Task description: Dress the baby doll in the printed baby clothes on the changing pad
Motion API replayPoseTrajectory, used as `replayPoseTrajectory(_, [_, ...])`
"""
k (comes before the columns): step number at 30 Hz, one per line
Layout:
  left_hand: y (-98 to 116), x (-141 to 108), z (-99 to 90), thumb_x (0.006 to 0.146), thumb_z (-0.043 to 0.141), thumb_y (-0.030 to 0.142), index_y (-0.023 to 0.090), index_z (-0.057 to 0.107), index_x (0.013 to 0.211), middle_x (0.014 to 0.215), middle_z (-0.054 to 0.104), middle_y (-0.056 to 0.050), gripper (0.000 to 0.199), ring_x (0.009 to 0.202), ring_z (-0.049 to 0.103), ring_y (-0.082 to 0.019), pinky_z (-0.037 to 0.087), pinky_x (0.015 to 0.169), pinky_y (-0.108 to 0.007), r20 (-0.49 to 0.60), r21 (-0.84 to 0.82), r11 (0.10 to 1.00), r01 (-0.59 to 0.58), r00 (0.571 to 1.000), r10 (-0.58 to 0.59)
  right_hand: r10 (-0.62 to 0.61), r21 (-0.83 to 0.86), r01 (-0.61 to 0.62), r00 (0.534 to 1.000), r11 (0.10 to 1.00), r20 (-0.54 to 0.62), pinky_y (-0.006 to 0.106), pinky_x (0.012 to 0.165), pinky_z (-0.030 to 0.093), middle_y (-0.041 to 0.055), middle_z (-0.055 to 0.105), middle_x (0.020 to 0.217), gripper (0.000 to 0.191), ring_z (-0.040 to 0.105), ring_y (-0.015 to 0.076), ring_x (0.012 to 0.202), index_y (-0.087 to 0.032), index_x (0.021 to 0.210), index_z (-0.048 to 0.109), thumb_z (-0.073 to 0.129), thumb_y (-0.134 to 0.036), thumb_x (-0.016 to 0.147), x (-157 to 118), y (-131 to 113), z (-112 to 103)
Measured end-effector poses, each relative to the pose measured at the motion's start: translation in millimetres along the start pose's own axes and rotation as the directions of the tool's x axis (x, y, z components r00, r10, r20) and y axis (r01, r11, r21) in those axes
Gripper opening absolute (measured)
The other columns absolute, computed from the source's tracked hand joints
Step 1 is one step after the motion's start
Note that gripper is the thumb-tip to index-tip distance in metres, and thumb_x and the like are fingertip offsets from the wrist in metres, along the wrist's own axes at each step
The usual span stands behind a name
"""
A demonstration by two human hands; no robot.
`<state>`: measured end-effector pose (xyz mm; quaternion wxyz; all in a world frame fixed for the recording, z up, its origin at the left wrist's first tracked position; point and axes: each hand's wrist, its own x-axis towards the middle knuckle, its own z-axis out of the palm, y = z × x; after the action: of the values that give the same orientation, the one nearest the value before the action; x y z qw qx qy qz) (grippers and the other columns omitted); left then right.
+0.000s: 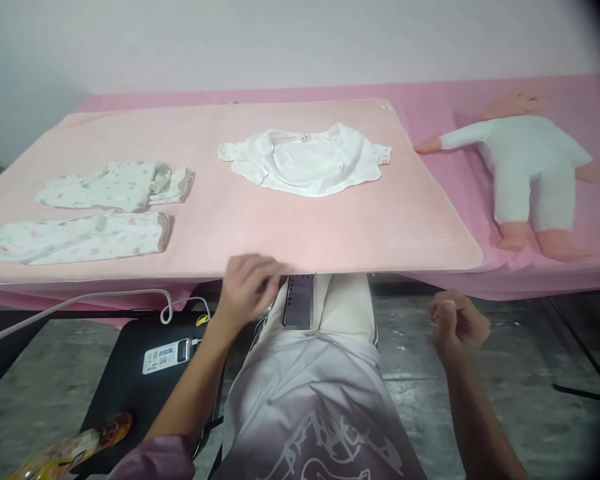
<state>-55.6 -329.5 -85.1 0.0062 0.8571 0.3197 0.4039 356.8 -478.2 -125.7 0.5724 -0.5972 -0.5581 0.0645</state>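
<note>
My left hand is at the front edge of the pink mat, blurred, its fingers bent and what they hold, if anything, not clear. My right hand hangs in the air to the right of my legs, below the table edge, with its fingers curled in. A white baby top lies spread on the middle of the mat. Two folded patterned garments, an upper one and a lower one, lie at the left. A doll in white clothing lies on its back at the right.
A phone rests on my lap. On a black stool at the lower left are a white power bank and a yellow snack packet. A white cable crosses at the left. Black table legs stand at the right.
</note>
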Motion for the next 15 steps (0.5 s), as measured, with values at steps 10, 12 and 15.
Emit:
replayPoseTrajectory(10, [-192.6,168.6,19.2,0.104,0.073,0.060,0.028,0.064,0.153,0.153,0.067,-0.022,0.059,0.155,0.053,-0.050,0.038,0.133,-0.071,-0.004,0.156,0.650,0.744,0.659,-0.753,0.121,-0.383,0.043,0.911,0.923,0.394,0.051,0.099,0.058,0.0121,0.080,0.118,0.031,0.072,0.0319,0.099,-0.026,0.112,0.071,0.065,-0.056,0.113,226.9,-4.7,108.1])
replayPoseTrajectory(12, [-216.7,187.5,27.9,0.101,0.075,0.058,0.030,0.062,0.156,0.156,0.065,-0.021,0.063,0.160,0.048,-0.049,0.036,0.134,-0.070,0.027,0.186,0.646,0.740,0.654,-0.756,0.160,-0.429,0.041,0.893,0.902,0.420,0.053,0.109,0.057,0.0149,0.079,0.129,0.027,0.071,0.0349,0.113,-0.025,0.118,0.070,0.068,-0.051,0.110,269.7,8.9,143.6])
replayPoseTrajectory(15, [-239.7,209.8,38.6,0.099,0.075,0.055,0.026,0.063,0.156,0.158,0.064,-0.022,0.065,0.160,0.049,-0.047,0.042,0.131,-0.064,0.124,0.233,0.629,0.742,0.618,-0.776,0.288,-0.548,-0.011,0.859,0.837,0.423,0.053,0.123,0.051,0.0177,0.073,0.146,0.034,0.064,0.0367,0.137,-0.022,0.135,0.067,0.067,-0.047,0.112,321.6,22.2,186.9])
